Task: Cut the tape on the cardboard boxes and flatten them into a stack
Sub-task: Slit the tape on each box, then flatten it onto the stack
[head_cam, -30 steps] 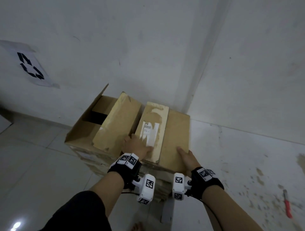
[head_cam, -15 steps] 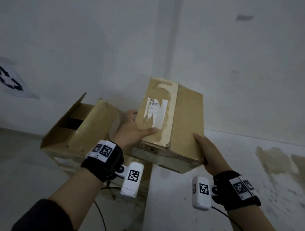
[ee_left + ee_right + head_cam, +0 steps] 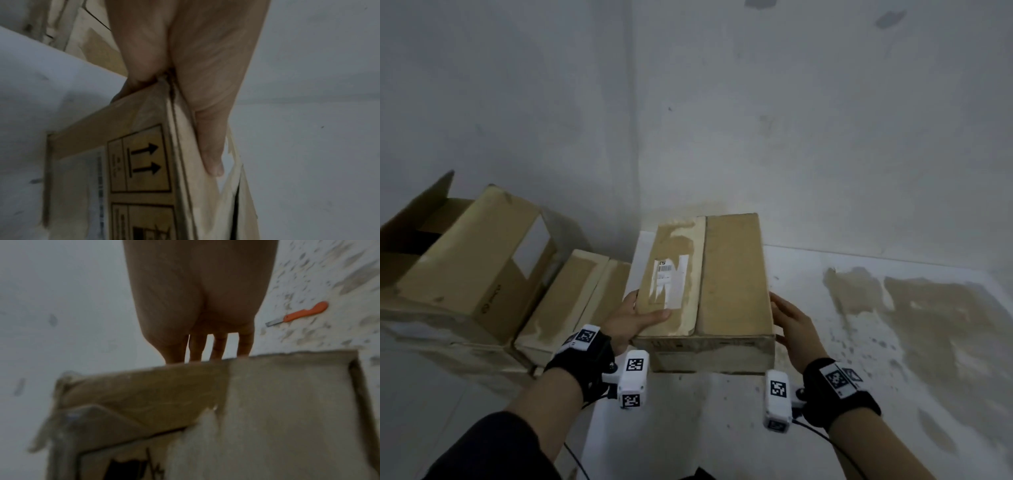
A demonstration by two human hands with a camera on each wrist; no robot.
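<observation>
- The sealed cardboard box (image 3: 722,291) sits at centre frame in the head view, a torn label (image 3: 669,277) on top.
- The left hand (image 3: 631,320) grips its near-left corner, thumb on top, fingers underneath.
- The right hand (image 3: 796,329) lies flat on its right side, fingers straight.
- Two more boxes (image 3: 482,270) stand at left.
- An orange cutter (image 3: 302,313) lies on the floor at upper right of the right-wrist view.

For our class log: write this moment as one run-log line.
cardboard box: closed | left hand: grips corner | right hand: flat on side | orange knife: on floor
</observation>
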